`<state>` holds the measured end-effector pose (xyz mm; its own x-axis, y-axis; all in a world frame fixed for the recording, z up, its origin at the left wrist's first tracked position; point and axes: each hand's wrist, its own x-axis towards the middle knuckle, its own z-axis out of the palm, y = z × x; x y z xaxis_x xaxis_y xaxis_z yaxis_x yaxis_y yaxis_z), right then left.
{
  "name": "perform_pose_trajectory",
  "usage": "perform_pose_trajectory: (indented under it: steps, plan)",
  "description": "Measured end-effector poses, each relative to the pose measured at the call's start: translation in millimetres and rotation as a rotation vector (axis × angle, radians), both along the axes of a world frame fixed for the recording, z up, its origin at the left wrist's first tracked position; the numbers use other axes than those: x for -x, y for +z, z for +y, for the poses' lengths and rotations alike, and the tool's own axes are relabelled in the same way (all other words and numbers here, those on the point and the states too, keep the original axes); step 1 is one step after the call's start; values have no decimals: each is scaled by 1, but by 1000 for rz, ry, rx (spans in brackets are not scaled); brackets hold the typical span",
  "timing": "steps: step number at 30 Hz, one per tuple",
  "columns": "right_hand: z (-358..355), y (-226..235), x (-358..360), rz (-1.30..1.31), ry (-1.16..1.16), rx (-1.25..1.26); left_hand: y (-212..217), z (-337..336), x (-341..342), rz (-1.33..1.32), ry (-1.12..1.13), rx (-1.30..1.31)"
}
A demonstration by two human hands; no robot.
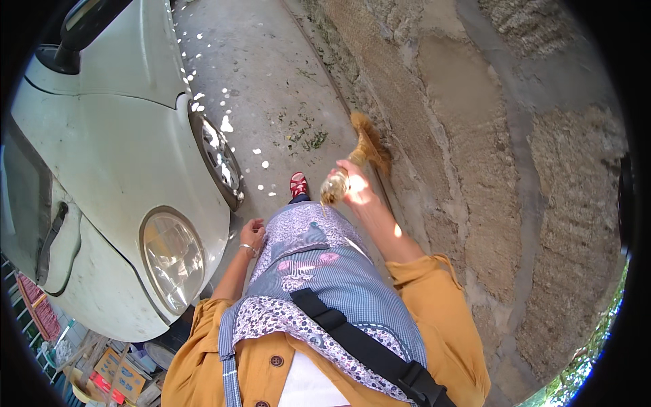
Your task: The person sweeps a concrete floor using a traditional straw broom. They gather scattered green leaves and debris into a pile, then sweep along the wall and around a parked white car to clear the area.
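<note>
broom (pixel 367 144) in right hand (pixel 357 184)

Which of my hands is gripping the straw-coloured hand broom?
Your right hand, closed around the hand broom's handle; your left hand, the one with the bracelet, visibly holds nothing.

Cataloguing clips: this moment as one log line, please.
right hand: grips straw broom | left hand: holds nothing visible, near apron | leaf bits: on concrete ahead | car: left
</note>
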<state>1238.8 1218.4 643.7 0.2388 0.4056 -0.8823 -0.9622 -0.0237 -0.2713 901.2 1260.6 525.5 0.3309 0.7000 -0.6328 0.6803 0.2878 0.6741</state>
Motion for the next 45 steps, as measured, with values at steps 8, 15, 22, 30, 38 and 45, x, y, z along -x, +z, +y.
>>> perform_pose_trajectory:
  steps: [8, 15, 22, 30, 38, 45]
  plan:
    - [124, -62, -57, -12, 201, -463, -25, 29, 53, 0, 97, 73]
    - [74, 28, -28, -275, 377, -249, -47, 38, 55, 56, 46, 108]
    - [94, 48, 1, 32, 117, -101, -15, 46, 3, 37, -19, 144]
    - [74, -15, -38, -196, 426, -197, -4, 23, 24, 142, -76, 143]
    - [18, 59, -20, -218, 499, -30, -14, 19, 10, 138, -54, 104]
    - [47, 5, -44, -45, 571, -180, -34, -23, -9, -20, 139, 141]
